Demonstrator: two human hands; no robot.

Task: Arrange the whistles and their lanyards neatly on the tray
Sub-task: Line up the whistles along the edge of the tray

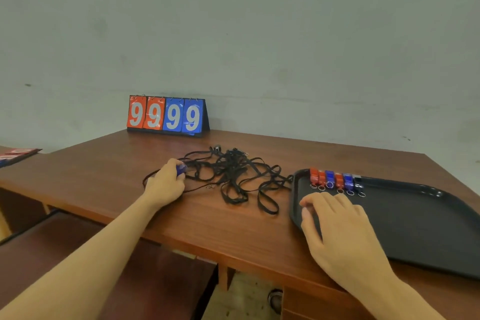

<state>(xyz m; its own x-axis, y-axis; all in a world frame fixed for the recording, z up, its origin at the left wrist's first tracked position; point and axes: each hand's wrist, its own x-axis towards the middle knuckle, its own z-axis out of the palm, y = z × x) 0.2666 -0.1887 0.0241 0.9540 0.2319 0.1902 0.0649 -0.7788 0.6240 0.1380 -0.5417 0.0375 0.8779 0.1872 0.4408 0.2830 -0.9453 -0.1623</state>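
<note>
A black tray (420, 226) lies at the right of the wooden table. Along its far left rim stands a row of several whistles (335, 179), red, blue and one black, each with a small metal ring. A tangled heap of black lanyards (233, 171) lies on the table to the left of the tray. My left hand (166, 184) grips a blue whistle (181, 169) at the left edge of that heap. My right hand (340, 231) rests on the tray's near left part with fingers spread, holding nothing.
A flip scoreboard (167, 115) showing 9 9 9 9 in red and blue stands at the table's back edge by the wall. Another flat scoreboard (15, 154) lies at the far left. A dark bench (78, 254) sits below the table's front edge.
</note>
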